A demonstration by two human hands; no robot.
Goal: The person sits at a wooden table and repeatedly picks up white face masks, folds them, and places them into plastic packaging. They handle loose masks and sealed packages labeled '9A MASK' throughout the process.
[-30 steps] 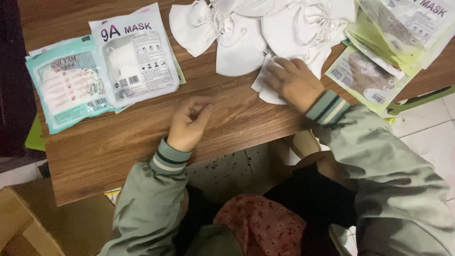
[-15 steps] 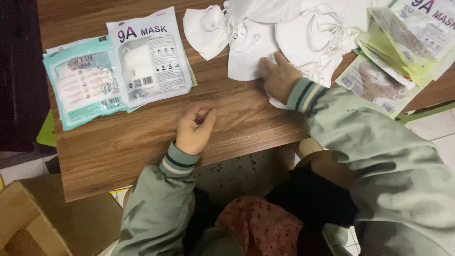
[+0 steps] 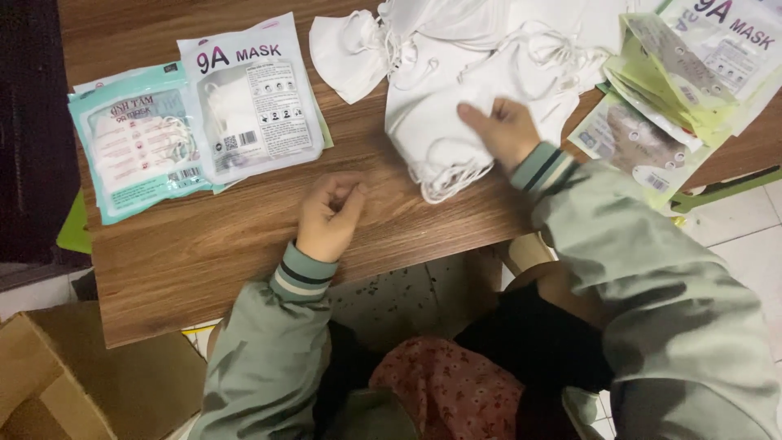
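The far edge of the wooden table (image 3: 212, 253) was cut off by the top of the frame, so the heap of loose white masks (image 3: 456, 73) ran out of view there, and how many lay in it could not be counted; their ear loops tangled over one another. The right hand (image 3: 503, 130) lay on the nearest white mask of the heap, fingers pressed flat on the cloth with the thumb beside it, and whether it pinched the mask or only held it down was hard to tell. The left hand (image 3: 328, 216) rested on bare wood near the table's near edge, loosely curled into a soft fist, grasping nothing. To the far left lay a white mask packet (image 3: 248, 102) overlapping a teal mask packet (image 3: 134, 151), both flat and sealed, well apart from the left hand. At the far right a stack of green-edged packets (image 3: 684, 81) fanned out, partly cropped by the frame and partly hanging over the table's right end. A cardboard box (image 3: 90, 383) stood on the floor at the near left, half out of view. The grey-green sleeves hid the wrists, and the person's lap filled the space below the table.
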